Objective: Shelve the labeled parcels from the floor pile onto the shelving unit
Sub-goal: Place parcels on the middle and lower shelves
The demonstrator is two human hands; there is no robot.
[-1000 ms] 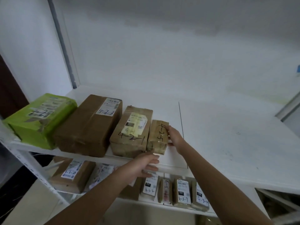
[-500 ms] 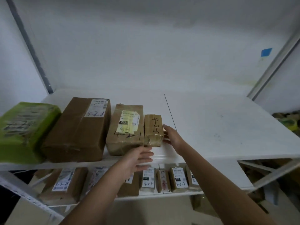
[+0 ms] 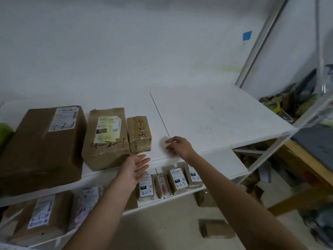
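Observation:
On the white shelf [image 3: 207, 120] three brown parcels lie side by side: a large box marked 4-2-3 [image 3: 45, 141], a middle one marked 4-2-1 [image 3: 106, 139], and a small one marked 4-2-5 [image 3: 139, 134]. My right hand [image 3: 178, 146] hovers just right of the small parcel, apart from it, fingers loosely curled and holding nothing. In front of the shelf edge, below the small parcel, my left hand [image 3: 134, 170] is held out flat, palm up and empty.
A green parcel [image 3: 5, 134] peeks in at the far left. The lower shelf [image 3: 232, 165] holds several labeled parcels [image 3: 177, 179]. A brown box [image 3: 216, 230] lies on the floor below. Clutter and a wooden frame [image 3: 306, 165] fill the right side beyond the shelf post.
My right hand has come off the small 4-2-5 parcel and drawn back to the right. My left hand has turned palm up. The camera has swung rightward.

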